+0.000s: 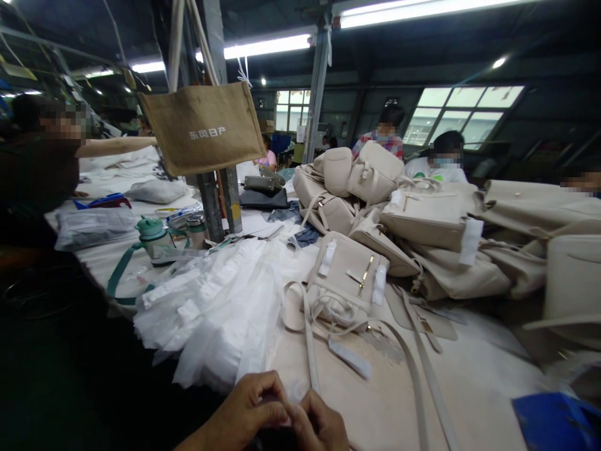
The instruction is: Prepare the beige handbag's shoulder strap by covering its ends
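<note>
At the bottom edge, my left hand (256,407) is closed, thumb against curled forefinger. My right hand (319,423) meets it with fingers pinched together. Whatever is between the fingertips is too small and hidden to name. Just beyond my hands, a beige handbag (345,266) lies on the worktable (375,401), with white wrapping on its handles and a gold zip on its front. A long beige strap (310,351) runs from it down behind my right hand. A strip of white wrapping (350,358) lies in front of the bag.
White plastic bags (220,307) are heaped to the left, near a green-lidded bottle (154,235). More beige handbags (427,210) are piled behind and right. A brown tote (204,128) hangs by a post. A blue bin (556,419) sits lower right. Co-workers (434,166) are across the table.
</note>
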Demonstrator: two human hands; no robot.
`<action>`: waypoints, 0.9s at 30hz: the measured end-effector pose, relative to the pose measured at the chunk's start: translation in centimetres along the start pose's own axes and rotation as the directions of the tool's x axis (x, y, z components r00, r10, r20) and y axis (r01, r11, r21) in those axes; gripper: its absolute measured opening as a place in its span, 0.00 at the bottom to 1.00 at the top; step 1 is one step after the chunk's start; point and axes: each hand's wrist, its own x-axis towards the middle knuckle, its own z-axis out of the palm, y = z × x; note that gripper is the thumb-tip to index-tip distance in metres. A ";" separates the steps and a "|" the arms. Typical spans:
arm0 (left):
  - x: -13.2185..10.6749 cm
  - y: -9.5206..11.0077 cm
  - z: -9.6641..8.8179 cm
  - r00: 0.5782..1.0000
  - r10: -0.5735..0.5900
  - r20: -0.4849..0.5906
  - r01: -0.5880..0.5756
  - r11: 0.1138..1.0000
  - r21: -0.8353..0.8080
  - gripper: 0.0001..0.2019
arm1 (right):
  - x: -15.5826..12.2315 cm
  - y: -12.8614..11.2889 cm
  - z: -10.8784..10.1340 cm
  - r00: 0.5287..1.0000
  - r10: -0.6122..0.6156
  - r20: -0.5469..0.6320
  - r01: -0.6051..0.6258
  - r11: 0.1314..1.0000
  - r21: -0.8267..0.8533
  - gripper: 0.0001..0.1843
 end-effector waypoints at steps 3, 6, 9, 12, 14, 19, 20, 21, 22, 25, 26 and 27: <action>-0.1 -0.2 -0.5 0.997 0.041 -0.064 -0.036 0.997 0.072 0.05 | 1.4 -0.2 -1.7 0.997 0.081 0.018 -0.078 0.989 -0.126 0.26; -0.2 -0.3 -1.0 0.986 0.112 -0.123 -0.097 0.987 0.128 0.08 | 2.8 0.3 -3.2 0.989 0.084 -0.120 -0.130 0.885 -0.448 0.14; -0.3 -0.2 -1.4 0.978 0.165 -0.126 -0.145 0.978 0.152 0.11 | 3.7 1.6 -3.8 0.995 0.043 -0.093 -0.093 0.754 -0.651 0.06; -0.5 -0.1 -1.8 0.969 0.218 -0.114 -0.195 0.964 0.183 0.13 | 4.4 2.4 -3.9 0.999 0.043 -0.026 -0.050 0.781 -0.623 0.04; -0.6 0.0 -2.0 0.964 0.242 -0.111 -0.216 0.955 0.202 0.14 | 4.6 1.8 -4.2 0.997 0.077 0.009 -0.067 0.908 -0.414 0.08; -0.8 0.0 -2.1 0.962 0.250 -0.112 -0.220 0.948 0.231 0.14 | 4.0 -3.0 -5.6 0.995 0.090 -0.048 -0.068 0.937 0.344 0.15; -0.8 -0.1 -2.1 0.960 0.256 -0.109 -0.226 0.946 0.234 0.14 | 3.9 -3.9 -5.8 0.992 0.085 -0.096 -0.041 0.920 0.390 0.16; -0.8 -0.1 -2.0 0.960 0.262 -0.102 -0.232 0.943 0.240 0.14 | 3.7 -4.7 -5.9 0.986 0.084 -0.143 -0.018 0.911 0.412 0.16; -0.7 -0.2 -2.0 0.959 0.269 -0.092 -0.240 0.939 0.247 0.14 | 3.7 -5.3 -5.9 0.980 0.087 -0.177 -0.004 0.907 0.421 0.17; -0.8 -0.1 -1.9 0.958 0.281 -0.061 -0.257 0.931 0.260 0.14 | 3.8 -5.8 -5.4 0.971 0.098 -0.220 0.007 0.901 0.433 0.18; -0.8 0.0 -1.8 0.958 0.283 -0.053 -0.260 0.930 0.261 0.14 | 3.9 -5.8 -5.1 0.968 0.098 -0.231 0.014 0.898 0.440 0.18; -0.9 0.1 -1.8 0.957 0.286 -0.047 -0.265 0.928 0.261 0.14 | 4.0 -5.7 -4.8 0.966 0.099 -0.239 0.019 0.894 0.448 0.18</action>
